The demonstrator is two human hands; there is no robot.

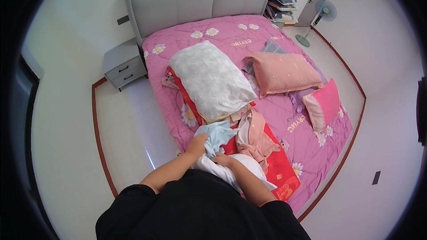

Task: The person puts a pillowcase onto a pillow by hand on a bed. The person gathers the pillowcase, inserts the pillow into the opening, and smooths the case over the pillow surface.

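A crumpled light blue cloth (pixel 216 134) is bunched up at the foot of the bed, close to my body. My left hand (pixel 198 144) is closed on its left side. Fingers of my right hand (pixel 221 159) are closed at its lower edge, their tips partly hidden in the folds. Below both hands a white pillow (pixel 249 163) lies against my black shirt, partly covered by my right forearm. Just right of the blue cloth, a peach-coloured cloth (pixel 257 138) lies rumpled on a red, flat, folded piece (pixel 284 178).
A large pale grey pillow (pixel 213 78) rests beyond my hands on the pink flowered quilt (pixel 284 138). To the right lie a peach pillow (pixel 287 74) and a smaller pink one (pixel 324 103). A grey nightstand (pixel 124 64) stands left, a fan (pixel 316 20) far right.
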